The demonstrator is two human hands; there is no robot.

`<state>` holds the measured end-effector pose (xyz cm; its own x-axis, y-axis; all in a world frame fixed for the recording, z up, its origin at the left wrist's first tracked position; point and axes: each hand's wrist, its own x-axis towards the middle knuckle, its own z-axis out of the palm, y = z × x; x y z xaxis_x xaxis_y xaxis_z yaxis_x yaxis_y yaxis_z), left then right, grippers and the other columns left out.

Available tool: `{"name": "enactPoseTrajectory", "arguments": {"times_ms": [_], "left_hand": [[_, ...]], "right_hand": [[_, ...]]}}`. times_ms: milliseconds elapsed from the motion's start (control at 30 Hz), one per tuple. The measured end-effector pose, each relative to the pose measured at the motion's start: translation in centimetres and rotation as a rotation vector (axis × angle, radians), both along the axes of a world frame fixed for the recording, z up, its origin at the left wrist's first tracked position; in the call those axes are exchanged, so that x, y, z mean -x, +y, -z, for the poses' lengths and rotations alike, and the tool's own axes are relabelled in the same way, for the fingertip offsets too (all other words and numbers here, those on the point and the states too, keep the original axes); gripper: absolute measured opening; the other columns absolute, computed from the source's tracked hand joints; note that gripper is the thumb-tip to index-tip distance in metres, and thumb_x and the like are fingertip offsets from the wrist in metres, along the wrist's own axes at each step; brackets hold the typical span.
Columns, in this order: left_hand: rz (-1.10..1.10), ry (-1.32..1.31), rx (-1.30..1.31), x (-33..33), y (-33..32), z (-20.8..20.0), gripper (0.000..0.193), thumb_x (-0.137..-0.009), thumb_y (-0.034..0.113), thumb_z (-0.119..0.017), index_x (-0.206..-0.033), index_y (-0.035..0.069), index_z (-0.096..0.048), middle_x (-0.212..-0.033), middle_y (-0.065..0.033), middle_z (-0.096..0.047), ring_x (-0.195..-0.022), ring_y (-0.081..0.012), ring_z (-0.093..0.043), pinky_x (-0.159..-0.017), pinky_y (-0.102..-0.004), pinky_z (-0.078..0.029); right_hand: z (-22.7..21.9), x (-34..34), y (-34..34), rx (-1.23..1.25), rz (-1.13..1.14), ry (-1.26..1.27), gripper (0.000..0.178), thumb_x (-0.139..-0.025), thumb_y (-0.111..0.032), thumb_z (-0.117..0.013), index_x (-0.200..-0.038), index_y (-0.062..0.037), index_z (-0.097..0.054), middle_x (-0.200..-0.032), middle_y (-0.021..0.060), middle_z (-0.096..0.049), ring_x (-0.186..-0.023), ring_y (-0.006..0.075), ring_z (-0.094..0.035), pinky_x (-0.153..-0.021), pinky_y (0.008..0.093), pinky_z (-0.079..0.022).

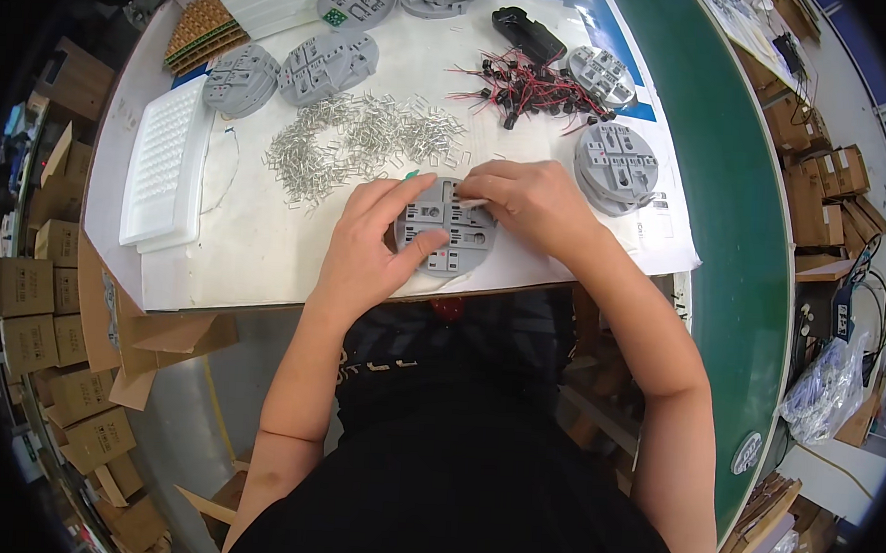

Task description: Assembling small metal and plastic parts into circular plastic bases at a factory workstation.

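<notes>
A round grey plastic plate point(447, 239) with slots and raised blocks lies near the table's front edge. My left hand point(373, 241) grips its left side, thumb on top and fingers along the upper left rim. At the plate's upper right, the fingers of my right hand point(522, 196) are pinched together over a small pale piece that I cannot make out clearly. Just beyond the plate spreads a heap of bent silver metal clips point(355, 142). To its right lies a tangle of small black parts with red wires point(523, 88).
Stacks of similar grey discs stand at the right point(617, 165) and far left point(329, 65). A white tray with rows of small cells point(166, 162) sits on the left. A black case point(528, 35) lies at the back. Cardboard boxes point(94, 438) fill the floor on the left.
</notes>
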<state>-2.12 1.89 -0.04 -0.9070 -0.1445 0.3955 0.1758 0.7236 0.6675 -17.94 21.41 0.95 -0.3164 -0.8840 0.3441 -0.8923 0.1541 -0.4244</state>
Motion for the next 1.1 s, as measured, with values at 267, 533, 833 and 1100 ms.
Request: {"name": "enactPoseTrajectory", "arguments": {"times_ms": [267, 533, 833, 1100], "left_hand": [[-0.058, -0.172, -0.247, 1.8, -0.2, -2.9, 0.027, -0.093, 0.011, -0.078, -0.119, 0.003, -0.075, -0.086, -0.01, -0.073, -0.074, -0.0234, -0.071, -0.069, -0.0322, -0.056], [0.149, -0.156, 0.042, 3.8, -0.8, -3.3, 0.02, -0.094, 0.012, -0.077, -0.111, 0.001, -0.074, -0.085, -0.0141, -0.075, -0.073, -0.0274, -0.072, -0.067, -0.0355, -0.056], [0.125, -0.13, 0.234, 4.3, 0.1, -2.7, 0.027, -0.091, 0.015, -0.08, -0.113, 0.0, -0.075, -0.088, -0.0153, -0.073, -0.083, -0.0312, -0.071, -0.075, -0.0378, -0.056], [0.078, -0.135, -0.12, 3.4, 0.3, -1.5, 0.039, -0.088, 0.018, -0.082, -0.124, 0.004, -0.073, -0.104, -0.0133, -0.068, -0.093, -0.0313, -0.068, -0.086, -0.0405, -0.055]], "right_hand": [[0.8, -6.8, 1.4, 0.039, 0.381, 0.057, 0.038, -0.088, -0.024, -0.082, -0.123, -0.0107, -0.074, -0.119, 0.0111, -0.074, -0.075, 0.0285, -0.075, -0.061, 0.0379, -0.06], [1.4, -7.0, 1.4, 0.047, 0.387, 0.112, 0.044, -0.089, -0.028, -0.082, -0.128, -0.0121, -0.072, -0.124, 0.0092, -0.073, -0.07, 0.0268, -0.074, -0.055, 0.0367, -0.057], [-0.7, -3.5, 0.5, 0.123, 0.488, -0.062, 0.031, -0.089, -0.024, -0.081, -0.116, -0.0082, -0.076, -0.11, 0.0136, -0.076, -0.077, 0.0341, -0.075, -0.071, 0.0436, -0.06], [0.1, 4.0, -4.4, -0.205, 0.806, -0.015, 0.021, -0.09, -0.022, -0.076, -0.101, -0.0034, -0.077, -0.1, 0.0211, -0.077, -0.091, 0.0412, -0.074, -0.079, 0.0498, -0.057]]}}
